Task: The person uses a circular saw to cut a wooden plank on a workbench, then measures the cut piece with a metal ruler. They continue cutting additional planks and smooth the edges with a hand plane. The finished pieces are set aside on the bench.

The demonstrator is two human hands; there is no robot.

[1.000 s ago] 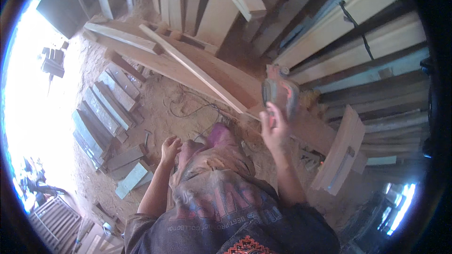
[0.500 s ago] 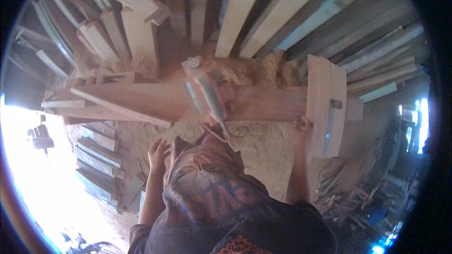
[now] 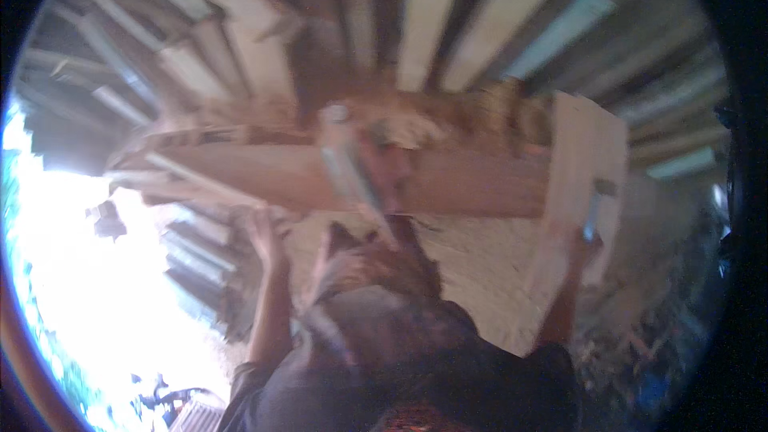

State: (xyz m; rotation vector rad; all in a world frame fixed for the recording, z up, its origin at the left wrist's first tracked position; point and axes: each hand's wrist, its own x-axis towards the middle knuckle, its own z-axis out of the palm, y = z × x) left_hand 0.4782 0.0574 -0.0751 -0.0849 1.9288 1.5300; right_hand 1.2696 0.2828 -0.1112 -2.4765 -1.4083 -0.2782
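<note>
My right hand point(image 3: 585, 246) is closed around the lower end of what looks like a hammer point(image 3: 594, 212), with a small dark head and a bluish, shiny handle. The hammer lies over pale boards point(image 3: 580, 140) set crosswise at the right end of a long reddish plank point(image 3: 480, 184). My left hand point(image 3: 270, 238) is at the near end of a thin wooden strip point(image 3: 204, 179) lying slantwise on the plank's left part. Motion smears its fingers, and I cannot tell whether they touch the strip. Between my hands, a long grey tool with a reddish side point(image 3: 352, 168) rests across the plank.
Long timbers point(image 3: 432, 24) stand or lean beyond the plank, with sawdust heaped point(image 3: 500, 116) at their feet. Short wood pieces point(image 3: 200, 252) are stacked at the left, before bright daylight. Scattered scraps point(image 3: 640, 352) lie at the lower right.
My right hand has moved from the plank's near edge to the hammer handle. My left hand has risen to the strip's near end. The whole view has shifted and blurred.
</note>
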